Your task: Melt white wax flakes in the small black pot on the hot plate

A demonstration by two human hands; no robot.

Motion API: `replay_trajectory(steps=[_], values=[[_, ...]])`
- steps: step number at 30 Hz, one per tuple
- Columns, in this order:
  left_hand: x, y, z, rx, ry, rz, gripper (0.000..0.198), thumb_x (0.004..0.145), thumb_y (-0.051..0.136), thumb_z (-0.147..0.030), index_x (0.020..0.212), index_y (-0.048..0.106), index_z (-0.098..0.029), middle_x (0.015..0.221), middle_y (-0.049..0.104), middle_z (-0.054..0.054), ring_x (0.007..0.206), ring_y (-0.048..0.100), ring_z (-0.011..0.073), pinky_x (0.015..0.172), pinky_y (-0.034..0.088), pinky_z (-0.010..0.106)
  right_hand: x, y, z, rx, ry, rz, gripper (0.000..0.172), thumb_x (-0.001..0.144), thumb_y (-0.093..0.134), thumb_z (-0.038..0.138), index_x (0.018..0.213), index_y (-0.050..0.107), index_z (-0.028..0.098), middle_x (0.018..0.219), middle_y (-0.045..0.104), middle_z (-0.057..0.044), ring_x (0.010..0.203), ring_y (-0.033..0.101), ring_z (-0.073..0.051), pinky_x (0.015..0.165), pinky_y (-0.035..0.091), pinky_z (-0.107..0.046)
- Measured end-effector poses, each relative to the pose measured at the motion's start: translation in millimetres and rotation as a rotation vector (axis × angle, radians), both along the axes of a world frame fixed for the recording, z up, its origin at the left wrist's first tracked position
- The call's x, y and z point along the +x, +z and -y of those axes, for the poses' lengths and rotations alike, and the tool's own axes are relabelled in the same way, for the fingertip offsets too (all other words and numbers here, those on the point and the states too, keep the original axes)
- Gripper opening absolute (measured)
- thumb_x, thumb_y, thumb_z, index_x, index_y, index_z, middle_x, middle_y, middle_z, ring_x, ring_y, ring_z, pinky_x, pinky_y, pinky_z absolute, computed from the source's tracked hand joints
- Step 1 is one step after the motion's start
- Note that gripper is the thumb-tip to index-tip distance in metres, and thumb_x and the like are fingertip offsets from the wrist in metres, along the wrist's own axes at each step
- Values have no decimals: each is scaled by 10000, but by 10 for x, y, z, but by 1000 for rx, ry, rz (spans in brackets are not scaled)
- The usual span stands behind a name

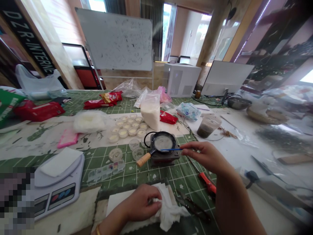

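Note:
My right hand [204, 155] pinches a thin blue stick [174, 149], whose far end reaches into a small black pan [175, 142]. A cloudy whitish layer [163, 143] covers the pan's inside. The pan has a wooden handle [143, 160] pointing toward me and rests on a small dark burner [162, 160]. Closer to me, my left hand [143, 201] is closed on a crumpled white tissue [171, 209] above white paper sheets [117, 202]. Anything else inside its fingers is hidden.
Left of the pan stand several small cups of pale solid [132, 131] and a clear divided box [106, 172]. A kitchen scale [79, 176] lies at left. Red-handled tool [207, 182] and pliers [193, 205] lie at right. Behind stands a bag of white granules [150, 112].

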State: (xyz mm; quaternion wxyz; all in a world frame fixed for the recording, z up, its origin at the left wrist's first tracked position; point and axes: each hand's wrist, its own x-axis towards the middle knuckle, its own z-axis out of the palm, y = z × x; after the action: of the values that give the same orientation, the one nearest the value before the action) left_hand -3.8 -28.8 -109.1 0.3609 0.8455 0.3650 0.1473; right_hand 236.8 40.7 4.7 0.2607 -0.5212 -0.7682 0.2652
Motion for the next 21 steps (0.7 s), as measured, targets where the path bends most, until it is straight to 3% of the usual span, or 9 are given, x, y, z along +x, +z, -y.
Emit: replay_trajectory(steps=[3, 8, 12, 13, 17, 21], values=[[1, -6, -2, 7, -3, -3, 180, 783, 482, -284, 788, 616, -164, 704, 617, 17, 660, 527, 122, 628, 399, 199, 8, -20, -23, 91, -197, 16, 262, 804, 517, 382, 906, 694, 218, 780, 720, -24, 718, 654, -189, 667, 487, -300], [-2, -17, -5, 10, -2, -6, 183, 781, 480, -286, 797, 619, -167, 712, 624, 15, 657, 526, 121, 629, 395, 197, -41, -29, -13, -13, 71, -2, 255, 789, 533, 343, 962, 690, 242, 870, 717, -7, 785, 648, -183, 711, 483, -290], [-2, -15, -5, 10, -7, 17, 179, 769, 483, -273, 789, 621, -161, 711, 624, 21, 654, 530, 121, 631, 396, 200, 3, -30, -37, 108, -196, 113, 263, 799, 503, 365, 902, 699, 225, 731, 707, -17, 654, 630, -178, 605, 457, -281], [-2, -14, -4, 8, -6, 24, 174, 768, 484, -267, 789, 621, -161, 722, 629, 23, 666, 535, 123, 637, 397, 200, 6, -35, -43, 129, -206, 128, 263, 799, 502, 363, 908, 699, 226, 726, 705, -16, 648, 626, -176, 602, 452, -279], [-4, -15, 3, 3, 4, 18, 157, 769, 488, -248, 800, 619, -165, 736, 635, 20, 681, 543, 124, 656, 402, 202, -20, -42, -42, 41, 13, 129, 254, 799, 507, 335, 954, 692, 257, 785, 710, 11, 687, 629, -158, 635, 454, -261], [-4, -22, 7, -2, -5, 4, 148, 764, 497, -243, 798, 619, -166, 745, 638, 22, 699, 549, 130, 659, 402, 203, -2, -21, -25, 121, -177, 233, 268, 809, 483, 349, 942, 694, 250, 749, 708, -8, 660, 624, -173, 603, 438, -274]])
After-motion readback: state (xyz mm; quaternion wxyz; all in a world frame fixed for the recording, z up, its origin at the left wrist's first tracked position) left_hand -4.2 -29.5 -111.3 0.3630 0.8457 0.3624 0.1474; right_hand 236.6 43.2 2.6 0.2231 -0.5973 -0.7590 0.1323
